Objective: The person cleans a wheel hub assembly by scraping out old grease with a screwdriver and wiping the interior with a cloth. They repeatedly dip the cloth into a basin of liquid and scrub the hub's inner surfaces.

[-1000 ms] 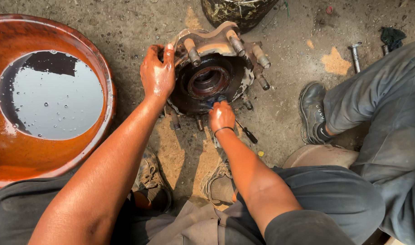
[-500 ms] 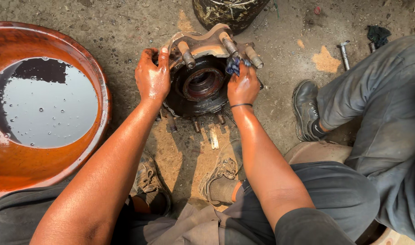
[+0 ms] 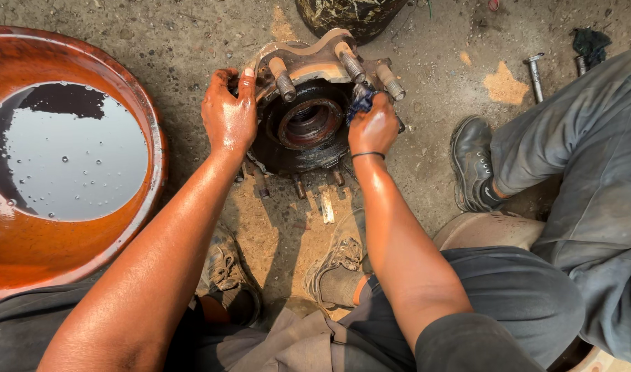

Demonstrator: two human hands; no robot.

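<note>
Left hand [image 3: 227, 114] clamped on left rim of wheel hub [image 3: 307, 124], fingers over its top edge. Right hand [image 3: 374, 127] closed on blue rag [image 3: 361, 103], pressed to hub's right side by the threaded studs [image 3: 351, 65]. Hub flat on dirt ground [image 3: 191, 41] between both hands, bore up. Far left: round orange basin [image 3: 26, 255] of dark liquid, rim near left forearm. No packages or labels visible. Right: another person's grey trouser leg [image 3: 577, 151] and black shoe [image 3: 470, 162], close beside right hand. Loose bolt [image 3: 534, 76] upper right. Open ground above left hand.

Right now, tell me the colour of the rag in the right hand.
Dark blue rag, clutched in the right hand; head view.
</note>
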